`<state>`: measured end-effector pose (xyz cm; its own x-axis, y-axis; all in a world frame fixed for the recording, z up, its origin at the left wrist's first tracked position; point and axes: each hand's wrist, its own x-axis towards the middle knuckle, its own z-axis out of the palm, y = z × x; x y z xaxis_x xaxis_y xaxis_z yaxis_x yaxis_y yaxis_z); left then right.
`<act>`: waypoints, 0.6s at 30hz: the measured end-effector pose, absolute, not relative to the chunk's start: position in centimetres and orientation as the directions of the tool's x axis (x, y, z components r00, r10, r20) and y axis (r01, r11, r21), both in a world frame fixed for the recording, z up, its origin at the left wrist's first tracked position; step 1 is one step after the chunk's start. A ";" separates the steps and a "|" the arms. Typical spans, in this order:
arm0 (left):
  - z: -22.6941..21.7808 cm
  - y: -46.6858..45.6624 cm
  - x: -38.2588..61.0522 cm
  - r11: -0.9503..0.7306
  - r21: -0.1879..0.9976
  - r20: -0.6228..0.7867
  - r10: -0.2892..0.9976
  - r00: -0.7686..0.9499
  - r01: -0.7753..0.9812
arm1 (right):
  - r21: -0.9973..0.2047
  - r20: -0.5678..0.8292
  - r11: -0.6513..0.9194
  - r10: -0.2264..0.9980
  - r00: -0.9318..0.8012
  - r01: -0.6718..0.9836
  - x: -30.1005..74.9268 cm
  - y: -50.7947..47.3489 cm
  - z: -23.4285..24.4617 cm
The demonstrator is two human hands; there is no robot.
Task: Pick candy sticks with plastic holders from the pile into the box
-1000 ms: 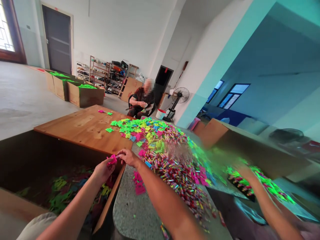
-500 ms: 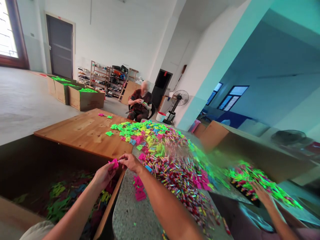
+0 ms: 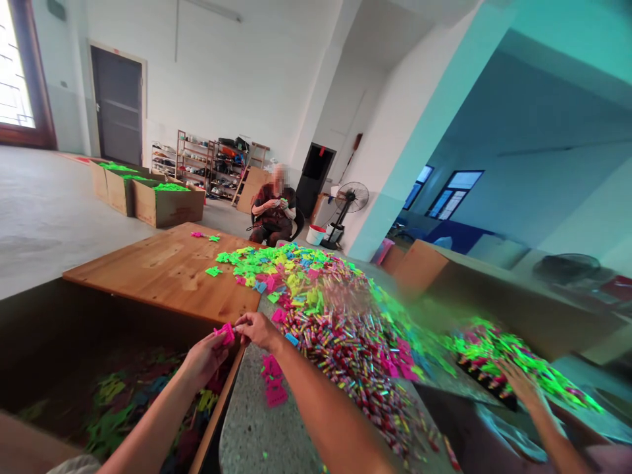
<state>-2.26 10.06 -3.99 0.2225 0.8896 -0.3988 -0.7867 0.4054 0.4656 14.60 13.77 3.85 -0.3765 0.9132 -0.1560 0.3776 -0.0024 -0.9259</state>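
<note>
My left hand (image 3: pixel 206 359) is closed around a bright pink plastic piece (image 3: pixel 226 333) with cut-out edges, held above the rim of a deep cardboard box. My right hand (image 3: pixel 257 331) meets it from the right, thumb and fingers pinched together at the piece's right end. Whatever lies between those right fingertips is too small to make out. Under my right forearm, a heap of small shiny, multicoloured tubes (image 3: pixel 345 349) covers the grey speckled table (image 3: pixel 247 408). Pink plastic pieces (image 3: pixel 275 382) lie beside that forearm.
The open box (image 3: pixel 29 329) below my left arm contains many coloured pieces. A wooden board (image 3: pixel 162 273) lies beyond it. Green and yellow pieces (image 3: pixel 261 260) spread behind the tubes. At right, a co-worker's hand (image 3: pixel 521 385) touches another pile; a seated person (image 3: pixel 274 210) is ahead.
My hands stay together at the pink piece, with only slight finger movement. The whole view has shifted a little. The seated person's hands have moved closer together.
</note>
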 end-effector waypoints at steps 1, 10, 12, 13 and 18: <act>-4.0 10.0 -2.2 0.406 0.477 -0.394 0.892 0.223 -0.779 | -0.927 -0.157 -0.006 0.914 -0.373 0.376 14.6 13.7 3.6; -4.0 9.8 -2.1 0.417 0.492 -0.411 0.885 0.218 -0.764 | -0.940 -0.147 -0.023 0.928 -0.343 0.340 14.6 13.6 1.7; -4.2 9.8 -2.1 0.417 0.501 -0.409 0.886 0.217 -0.758 | -0.941 -0.147 -0.027 0.929 -0.339 0.336 14.6 13.5 1.6; -4.3 9.9 -2.1 0.415 0.509 -0.407 0.888 0.214 -0.754 | -0.942 -0.148 -0.028 0.930 -0.337 0.335 14.6 13.5 1.5; -5.2 10.2 -2.0 0.403 0.531 -0.404 0.893 0.196 -0.746 | -0.942 -0.147 -0.028 0.930 -0.336 0.334 14.8 13.3 1.1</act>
